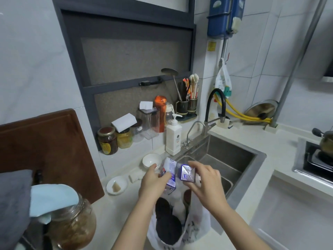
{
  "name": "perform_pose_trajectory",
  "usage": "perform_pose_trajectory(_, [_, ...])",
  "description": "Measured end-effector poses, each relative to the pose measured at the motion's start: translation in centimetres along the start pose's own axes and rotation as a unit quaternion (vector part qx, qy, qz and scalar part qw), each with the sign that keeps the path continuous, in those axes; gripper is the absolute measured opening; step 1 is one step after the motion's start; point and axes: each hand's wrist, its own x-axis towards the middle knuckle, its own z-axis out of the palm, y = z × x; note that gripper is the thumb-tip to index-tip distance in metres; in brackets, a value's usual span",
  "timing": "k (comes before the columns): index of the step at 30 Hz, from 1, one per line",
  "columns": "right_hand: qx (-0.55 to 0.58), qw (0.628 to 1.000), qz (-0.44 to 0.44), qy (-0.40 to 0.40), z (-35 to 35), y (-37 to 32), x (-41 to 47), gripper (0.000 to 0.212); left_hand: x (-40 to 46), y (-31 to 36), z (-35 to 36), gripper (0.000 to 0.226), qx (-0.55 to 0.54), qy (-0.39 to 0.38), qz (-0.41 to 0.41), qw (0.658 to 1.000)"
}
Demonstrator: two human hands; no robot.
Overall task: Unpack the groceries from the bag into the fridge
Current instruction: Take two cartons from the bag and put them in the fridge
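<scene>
My left hand (pixel 153 183) grips one small purple carton (pixel 170 175), and my right hand (pixel 203 184) grips a second carton (pixel 186 173) just beside it. Both are above the open plastic bag (pixel 194 230) on the counter (pixel 126 201), next to the sink (pixel 234 159).

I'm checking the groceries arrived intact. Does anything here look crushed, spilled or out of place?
No spill or damage shows. Each hand holds a small purple-and-white carton above the plastic bag: the left hand grips the left carton, the right hand the right carton. The right carton is tipped, end toward the camera; neither looks dented.
</scene>
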Motion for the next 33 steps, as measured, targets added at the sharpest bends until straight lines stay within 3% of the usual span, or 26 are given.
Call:
perform_pose_trajectory(3, [0.176,0.981,0.072,0.039,-1.2,-1.0,0.1,0.043,-0.6,1.6,-0.1,0.066,-0.164,-0.03,-0.023,0.986])
perform_pose_trajectory(7, [0.395,0.897,0.176,0.096,-2.4,-1.4,-0.3,0.042,-1.8,2.4,0.0,0.021,-0.223,-0.08,0.0,0.972])
perform_pose_trajectory(10, [0.504,0.82,0.24,0.127,-2.9,-0.8,-1.5,0.042,-2.2,2.5,0.3,0.027,-0.237,-0.112,0.028,0.965])
perform_pose_trajectory(13, [0.623,0.713,0.287,0.145,-3.7,0.0,-2.8,0.044,-2.5,3.1,1.3,0.029,-0.234,-0.14,0.05,0.961])
perform_pose_trajectory(15, [0.659,0.678,0.288,0.152,-4.6,0.5,-3.6,0.042,-2.8,3.4,2.8,0.034,-0.219,-0.17,0.062,0.959])
perform_pose_trajectory(19, [0.644,0.699,0.259,0.173,-6.7,1.4,-5.5,0.059,-3.6,3.6,7.0,0.047,-0.216,-0.243,0.092,0.941])
perform_pose_trajectory(26, [0.562,0.75,0.249,0.246,-12.3,4.7,-10.6,0.061,-6.4,4.1,14.5,0.075,-0.218,-0.387,0.124,0.887])
perform_pose_trajectory(28, [0.558,0.751,0.245,0.254,-13.7,4.6,-11.9,0.06,-7.4,3.9,16.2,0.086,-0.217,-0.408,0.134,0.877])
perform_pose_trajectory(33, [0.515,0.751,0.242,0.334,-17.8,5.4,-17.2,0.067,-12.4,4.3,21.9,0.087,-0.213,-0.514,0.13,0.821])
